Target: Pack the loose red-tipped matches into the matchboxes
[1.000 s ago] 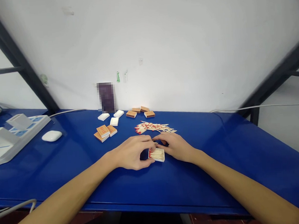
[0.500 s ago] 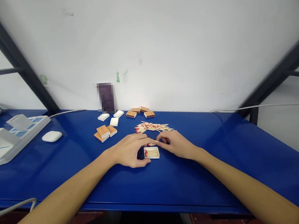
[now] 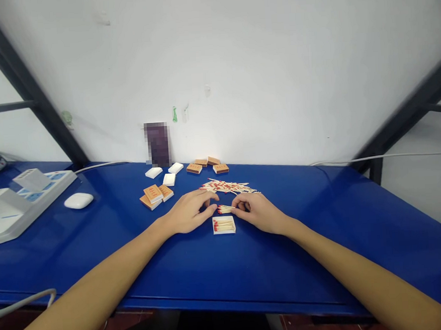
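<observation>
Leftmost, a white power strip (image 3: pixel 45 198) lies along the left edge of the tabletop (image 3: pixel 286 270), with a rounded white case (image 3: pixel 78 200) near it. Next, toward the back edge, come three orange matchboxes (image 3: pixel 153 192) heaped together, their contents hidden. Behind them lie three small white trays (image 3: pixel 169 179); whether these face up or down I cannot tell. The left hand (image 3: pixel 189 211) has its thumb and fingers parted, the thumb tip close to the red heads of a small bunch of matches (image 3: pixel 225 209); contact there is too small to judge. Four more orange matchboxes (image 3: pixel 194 168) sit by the back edge, what they hold also unseen. In front of them spreads a loose pile of matches (image 3: pixel 229 186), so near the bunch that a careless sweep could mix the two. Toward the front edge, an open matchbox tray (image 3: pixel 224 218) holds a layer of matches (image 3: pixel 224 226), heads leftward; a knock from a low wrist might spill it. Behind and right of it, the right hand (image 3: pixel 259 212) pinches the bunch's plain ends; a slack grip could let sticks fan or drop.
</observation>
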The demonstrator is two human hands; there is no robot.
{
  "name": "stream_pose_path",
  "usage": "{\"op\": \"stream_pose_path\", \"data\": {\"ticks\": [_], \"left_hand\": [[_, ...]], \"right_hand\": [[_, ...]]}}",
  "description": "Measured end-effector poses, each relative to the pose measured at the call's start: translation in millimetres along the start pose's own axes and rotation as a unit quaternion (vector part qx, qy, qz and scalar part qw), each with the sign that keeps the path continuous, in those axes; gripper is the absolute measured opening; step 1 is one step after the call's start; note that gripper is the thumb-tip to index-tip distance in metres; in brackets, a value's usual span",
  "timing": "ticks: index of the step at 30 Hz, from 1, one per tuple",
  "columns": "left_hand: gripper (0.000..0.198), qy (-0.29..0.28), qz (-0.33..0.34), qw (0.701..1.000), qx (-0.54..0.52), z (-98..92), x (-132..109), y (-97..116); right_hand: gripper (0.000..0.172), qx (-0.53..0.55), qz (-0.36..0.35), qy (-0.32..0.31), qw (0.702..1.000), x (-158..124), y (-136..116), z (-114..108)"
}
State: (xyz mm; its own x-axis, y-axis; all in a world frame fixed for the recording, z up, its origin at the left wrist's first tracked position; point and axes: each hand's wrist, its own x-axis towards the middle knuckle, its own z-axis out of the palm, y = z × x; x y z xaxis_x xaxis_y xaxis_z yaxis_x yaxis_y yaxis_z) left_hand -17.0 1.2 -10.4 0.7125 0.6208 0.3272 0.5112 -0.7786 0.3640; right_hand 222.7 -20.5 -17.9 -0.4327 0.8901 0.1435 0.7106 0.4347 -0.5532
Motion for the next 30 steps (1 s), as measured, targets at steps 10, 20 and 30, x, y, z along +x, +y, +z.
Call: {"op": "stream_pose_path", "data": {"ticks": [10,20,30], "left_hand": [[0.027,-0.01,0.004,1.0,-0.003,2.3,4.4,-2.8],[0.031,-0.01,0.009,1.0,-0.019,4.1,4.9,-5.8],[0.036,-0.022,0.008,1.0,-0.016,4.2,5.7,-7.1]], "right_hand": [[0.015,0.003,-0.001,0.021,1.0,-0.1,-1.4,1.1],[0.012,0.026,-0.03,0.04,0.998,-4.0,-11.1,-0.1],[0.007,0.045,-0.101,0.031,0.993,-10.9,-20.9,3.1]]}}
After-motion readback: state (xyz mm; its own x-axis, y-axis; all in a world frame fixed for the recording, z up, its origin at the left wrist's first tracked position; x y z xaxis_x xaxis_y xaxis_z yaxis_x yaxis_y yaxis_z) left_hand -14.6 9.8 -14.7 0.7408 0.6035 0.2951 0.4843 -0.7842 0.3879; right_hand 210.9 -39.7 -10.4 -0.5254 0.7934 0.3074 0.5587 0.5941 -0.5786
